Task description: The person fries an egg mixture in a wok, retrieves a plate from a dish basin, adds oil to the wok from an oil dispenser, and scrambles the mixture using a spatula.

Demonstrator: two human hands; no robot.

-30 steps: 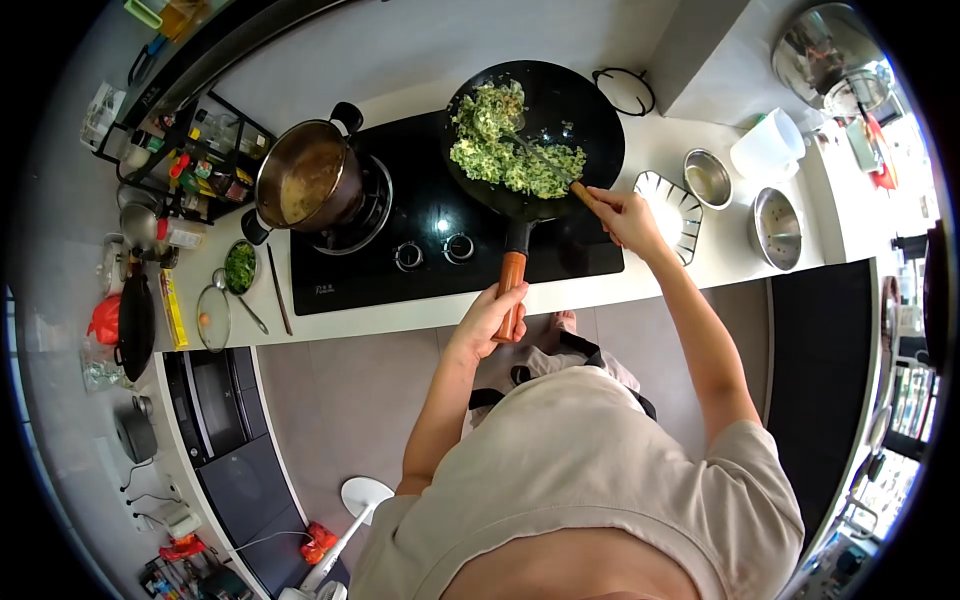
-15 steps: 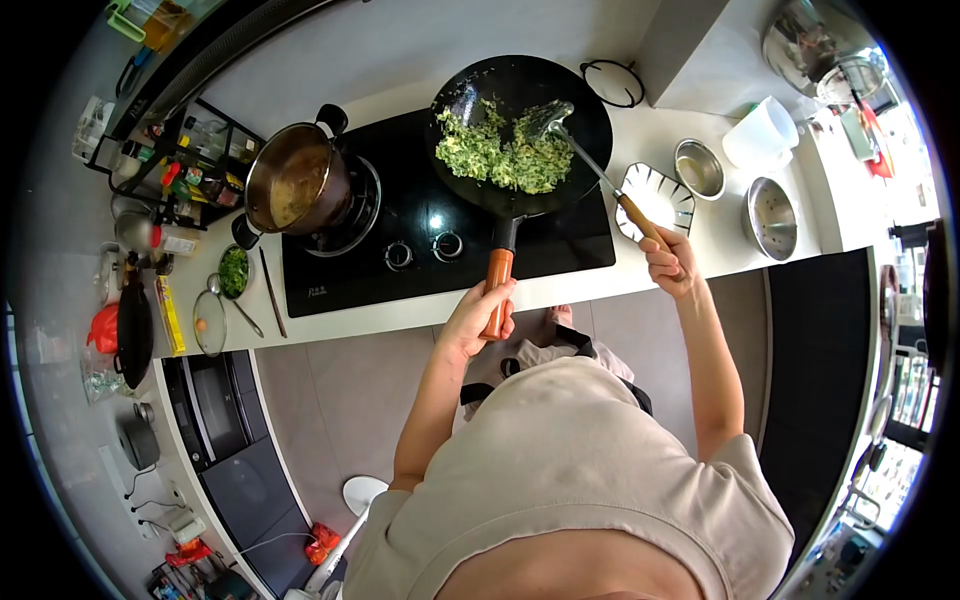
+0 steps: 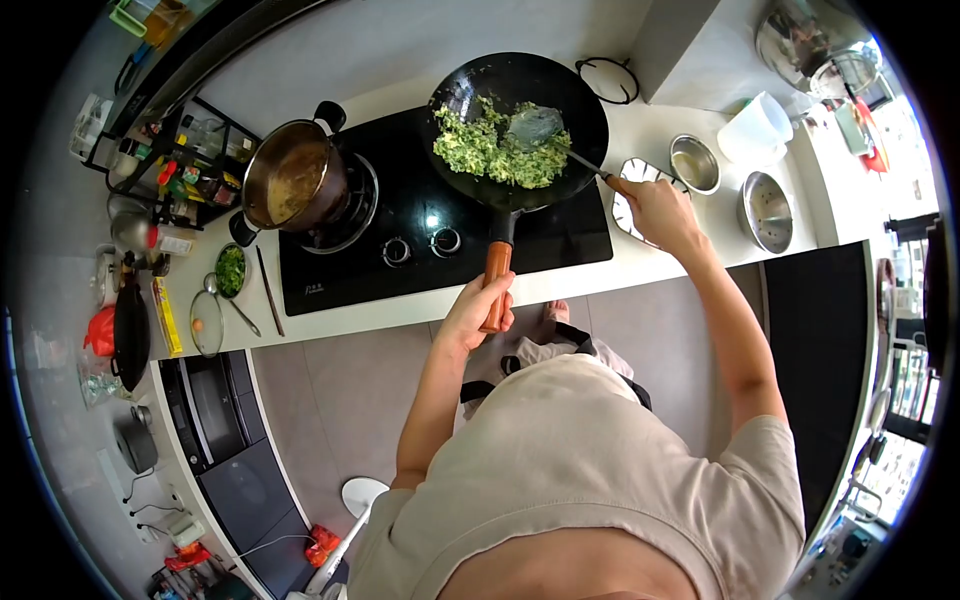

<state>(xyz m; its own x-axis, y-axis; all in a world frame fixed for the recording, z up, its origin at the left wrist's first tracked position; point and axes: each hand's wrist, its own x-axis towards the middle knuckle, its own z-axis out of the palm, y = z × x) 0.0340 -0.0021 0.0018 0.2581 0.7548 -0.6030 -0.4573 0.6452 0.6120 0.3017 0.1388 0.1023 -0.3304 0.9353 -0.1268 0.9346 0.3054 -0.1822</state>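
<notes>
My left hand is closed around the orange-brown handle of a black wok on the cooktop. In the wok lies a chopped, pale green and yellowish food mixture, heaped toward the left and middle. My right hand grips the wooden handle of a spatula. Its metal blade rests in the mixture near the middle of the wok, with the shaft crossing the right rim. Beneath my right hand is a white dish with dark stripes, partly covered by the hand.
Left of the wok, a brown pot with liquid sits on the black cooktop. A bowl of chopped greens and chopsticks lie further left. Metal bowls and a white plastic container stand at right. A wire ring lies behind.
My right hand has moved up and its wrist has turned, lowering the spatula handle toward the right. The blade has turned over and shifted slightly left in the food. My left hand stays on the wok handle.
</notes>
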